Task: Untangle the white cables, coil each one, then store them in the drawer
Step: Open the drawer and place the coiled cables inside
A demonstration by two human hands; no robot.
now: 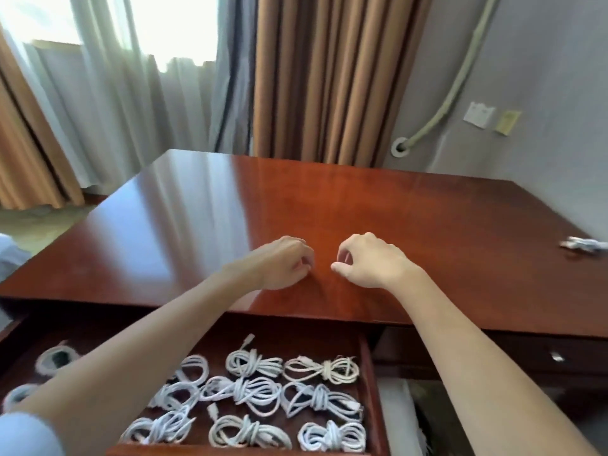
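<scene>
We see the desk [362, 205] under both hands, nearly bare. Open drawer [367, 373] below our wrists holds many coiled cables [250, 393]: mostly done. One white bundle [584, 244] far right of right hand [368, 261] remains. Left hand [284, 263] and right curled, gripping nothing.

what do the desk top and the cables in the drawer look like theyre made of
Desk top: looks like reddish-brown wood or veneer under a glossy lacquer, since the window and curtains reflect in it; solid or veneer cannot be told.
Coiled cables in the open drawer: white, smooth plastic or rubber-like sheathing, bent into soft loops.
</scene>
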